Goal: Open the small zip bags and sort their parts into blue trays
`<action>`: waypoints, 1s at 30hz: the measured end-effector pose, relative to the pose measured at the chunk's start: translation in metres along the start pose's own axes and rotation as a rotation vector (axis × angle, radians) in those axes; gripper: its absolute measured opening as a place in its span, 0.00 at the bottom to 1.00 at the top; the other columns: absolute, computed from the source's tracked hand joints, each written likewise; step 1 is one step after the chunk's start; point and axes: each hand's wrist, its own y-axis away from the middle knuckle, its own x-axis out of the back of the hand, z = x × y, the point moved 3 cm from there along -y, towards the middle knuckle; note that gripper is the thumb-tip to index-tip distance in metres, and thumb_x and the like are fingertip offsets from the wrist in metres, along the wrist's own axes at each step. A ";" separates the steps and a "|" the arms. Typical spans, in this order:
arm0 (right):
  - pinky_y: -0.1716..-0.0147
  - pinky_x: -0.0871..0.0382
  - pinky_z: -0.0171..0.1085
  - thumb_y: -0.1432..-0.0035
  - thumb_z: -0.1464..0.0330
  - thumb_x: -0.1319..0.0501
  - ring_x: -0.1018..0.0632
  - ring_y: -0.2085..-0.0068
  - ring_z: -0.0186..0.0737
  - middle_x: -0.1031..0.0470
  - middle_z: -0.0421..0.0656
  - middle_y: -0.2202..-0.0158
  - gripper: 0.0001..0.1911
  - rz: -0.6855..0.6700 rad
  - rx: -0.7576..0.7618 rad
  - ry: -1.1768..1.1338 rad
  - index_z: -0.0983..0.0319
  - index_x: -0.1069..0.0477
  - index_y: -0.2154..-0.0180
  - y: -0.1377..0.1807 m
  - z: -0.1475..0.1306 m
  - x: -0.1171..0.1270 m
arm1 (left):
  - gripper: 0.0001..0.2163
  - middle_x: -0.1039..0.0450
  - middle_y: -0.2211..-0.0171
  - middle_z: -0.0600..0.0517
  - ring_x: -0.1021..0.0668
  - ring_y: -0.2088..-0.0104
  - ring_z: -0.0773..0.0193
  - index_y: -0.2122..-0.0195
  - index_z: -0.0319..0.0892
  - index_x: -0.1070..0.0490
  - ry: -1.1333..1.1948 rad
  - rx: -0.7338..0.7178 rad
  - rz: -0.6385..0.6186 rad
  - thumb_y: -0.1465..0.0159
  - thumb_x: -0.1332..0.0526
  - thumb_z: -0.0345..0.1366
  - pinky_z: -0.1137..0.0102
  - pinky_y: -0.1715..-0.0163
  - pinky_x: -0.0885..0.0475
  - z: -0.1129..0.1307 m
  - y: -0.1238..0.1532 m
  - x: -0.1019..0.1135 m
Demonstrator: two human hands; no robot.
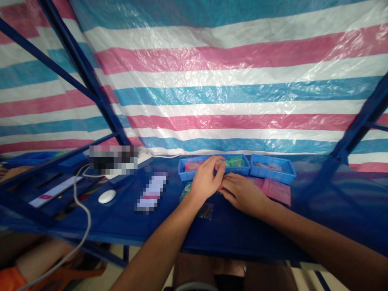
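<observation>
My left hand (207, 177) is over the front edge of a blue divided tray (185, 175), its fingers bent into a pinch. Close against it is my right hand (243, 194), palm down with fingers curled. Whatever lies between the fingertips is hidden or too small to name. The tray holds green packets (235, 161) and a pinkish item (191, 166). Under my left wrist is a small clear bag (206, 211) with thin dark pieces inside. A green packet (185, 190) shows beside my left forearm. Pink packets (276, 191) lie beyond my right hand.
A second blue tray (273, 169) with small bagged items stands at the right. On the blue table (121, 224) lie a white oval object (107, 197) and a blurred-out phone-like object (152, 192). A white cable (81, 202) hangs over the left edge. Another person's arm (45, 256) shows lower left.
</observation>
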 end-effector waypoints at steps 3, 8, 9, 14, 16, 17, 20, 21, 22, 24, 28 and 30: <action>0.46 0.26 0.49 0.28 0.69 0.41 0.21 0.50 0.48 0.19 0.48 0.53 0.06 0.175 -0.087 -0.210 0.59 0.25 0.55 0.001 0.012 0.012 | 0.12 0.19 0.55 0.46 0.18 0.55 0.57 0.46 0.42 0.26 0.048 -0.008 -0.006 0.24 0.43 0.41 0.61 0.48 0.24 0.000 -0.001 0.001; 0.53 0.20 0.47 0.29 0.57 0.39 0.17 0.58 0.47 0.17 0.44 0.58 0.10 0.388 -0.377 -0.596 0.56 0.25 0.56 0.004 0.044 0.028 | 0.15 0.19 0.46 0.44 0.17 0.49 0.56 0.42 0.43 0.27 0.172 -0.003 -0.112 0.27 0.38 0.40 0.61 0.47 0.22 -0.001 -0.001 -0.006; 0.54 0.20 0.47 0.30 0.55 0.37 0.16 0.59 0.47 0.17 0.44 0.60 0.12 0.403 -0.414 -0.682 0.55 0.25 0.56 0.005 0.048 0.028 | 0.16 0.19 0.48 0.44 0.16 0.50 0.56 0.41 0.43 0.28 0.188 0.000 -0.133 0.29 0.36 0.38 0.62 0.49 0.21 -0.001 0.000 -0.009; 0.53 0.18 0.48 0.37 0.51 0.32 0.14 0.59 0.47 0.15 0.45 0.58 0.17 0.369 -0.458 -0.911 0.56 0.23 0.56 0.005 0.050 0.024 | 0.13 0.16 0.54 0.45 0.14 0.56 0.57 0.46 0.42 0.24 0.219 0.050 -0.156 0.32 0.35 0.33 0.63 0.54 0.18 -0.007 0.001 -0.016; 0.50 0.18 0.49 0.39 0.53 0.29 0.14 0.55 0.47 0.15 0.46 0.54 0.19 0.359 -0.438 -0.939 0.57 0.23 0.53 0.004 0.047 0.023 | 0.12 0.15 0.55 0.46 0.14 0.57 0.57 0.48 0.41 0.22 0.240 0.089 -0.128 0.32 0.34 0.33 0.64 0.55 0.18 -0.008 0.001 -0.016; 0.48 0.19 0.49 0.40 0.54 0.28 0.15 0.53 0.48 0.15 0.47 0.53 0.19 0.364 -0.428 -0.952 0.57 0.23 0.53 0.004 0.046 0.023 | 0.12 0.15 0.55 0.46 0.14 0.57 0.57 0.48 0.41 0.21 0.251 0.104 -0.113 0.33 0.34 0.33 0.64 0.55 0.18 -0.009 0.001 -0.015; 0.45 0.20 0.50 0.42 0.56 0.26 0.15 0.52 0.48 0.14 0.47 0.54 0.19 0.407 -0.435 -0.962 0.58 0.22 0.54 0.005 0.047 0.024 | 0.12 0.15 0.55 0.45 0.14 0.58 0.57 0.49 0.41 0.20 0.277 0.124 -0.095 0.32 0.33 0.36 0.65 0.57 0.18 -0.007 0.000 -0.015; 0.47 0.20 0.49 0.42 0.56 0.26 0.14 0.53 0.47 0.14 0.46 0.55 0.17 0.420 -0.445 -0.951 0.58 0.22 0.55 0.005 0.049 0.024 | 0.11 0.14 0.56 0.45 0.14 0.59 0.57 0.50 0.41 0.19 0.283 0.126 -0.093 0.32 0.33 0.37 0.65 0.58 0.18 -0.006 0.000 -0.015; 0.49 0.19 0.49 0.41 0.56 0.27 0.14 0.55 0.47 0.14 0.46 0.57 0.17 0.430 -0.456 -0.936 0.58 0.21 0.56 0.006 0.051 0.023 | 0.11 0.14 0.57 0.45 0.14 0.60 0.58 0.51 0.41 0.19 0.286 0.125 -0.091 0.32 0.33 0.39 0.66 0.59 0.18 -0.005 0.000 -0.015; 0.52 0.18 0.47 0.41 0.56 0.27 0.14 0.57 0.46 0.15 0.46 0.58 0.16 0.443 -0.470 -0.906 0.58 0.22 0.57 0.007 0.054 0.022 | 0.11 0.15 0.60 0.46 0.14 0.63 0.59 0.53 0.41 0.19 0.281 0.121 -0.079 0.31 0.33 0.40 0.67 0.60 0.19 -0.002 -0.001 -0.014; 0.51 0.18 0.47 0.42 0.55 0.27 0.15 0.57 0.46 0.15 0.46 0.59 0.18 0.439 -0.477 -0.876 0.58 0.24 0.56 0.007 0.054 0.019 | 0.06 0.16 0.64 0.49 0.16 0.66 0.62 0.58 0.40 0.21 0.233 0.115 -0.079 0.33 0.34 0.36 0.68 0.61 0.21 0.000 -0.002 -0.013; 0.52 0.18 0.47 0.42 0.55 0.27 0.15 0.57 0.46 0.16 0.45 0.59 0.18 0.417 -0.468 -0.863 0.58 0.24 0.55 0.008 0.052 0.018 | 0.04 0.17 0.65 0.50 0.17 0.65 0.62 0.60 0.41 0.22 0.195 0.088 -0.100 0.35 0.34 0.32 0.69 0.61 0.22 0.000 -0.001 -0.012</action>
